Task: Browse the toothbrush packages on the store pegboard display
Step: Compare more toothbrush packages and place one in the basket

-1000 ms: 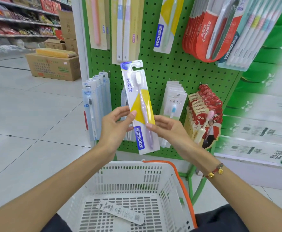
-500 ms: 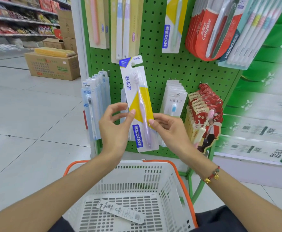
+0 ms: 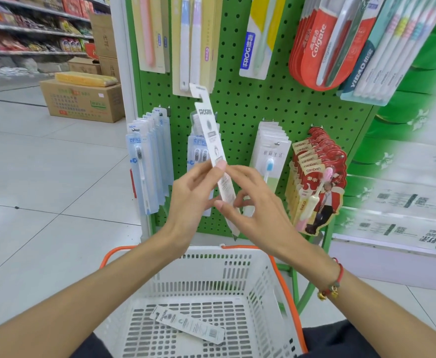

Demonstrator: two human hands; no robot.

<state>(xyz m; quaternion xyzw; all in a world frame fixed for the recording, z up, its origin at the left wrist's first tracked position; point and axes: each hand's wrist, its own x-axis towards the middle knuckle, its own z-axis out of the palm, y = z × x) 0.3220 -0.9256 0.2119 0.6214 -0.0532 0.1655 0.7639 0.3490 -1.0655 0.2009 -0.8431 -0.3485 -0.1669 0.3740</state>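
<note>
In front of the green metal pegboard [image 3: 240, 104], both hands are holding up a long white card toothbrush package [image 3: 211, 140], printed back facing the camera: the left hand [image 3: 193, 195] is pinching its middle, and the right hand [image 3: 258, 205] is gripping it lower down. Reading seems under way; next it likely goes back on a peg or into the basket. Below, the white slotted plastic basket [image 3: 240, 275] is holding one similar flat package [image 3: 188, 322].

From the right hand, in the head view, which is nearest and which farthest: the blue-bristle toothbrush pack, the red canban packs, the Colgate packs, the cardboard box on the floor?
Measured from the right hand:
1. Blue-bristle toothbrush pack, just above the hand on the pegboard.
2. Red canban packs, to its right.
3. Colgate packs, high up on the right.
4. Cardboard box, far left on the floor.
</note>
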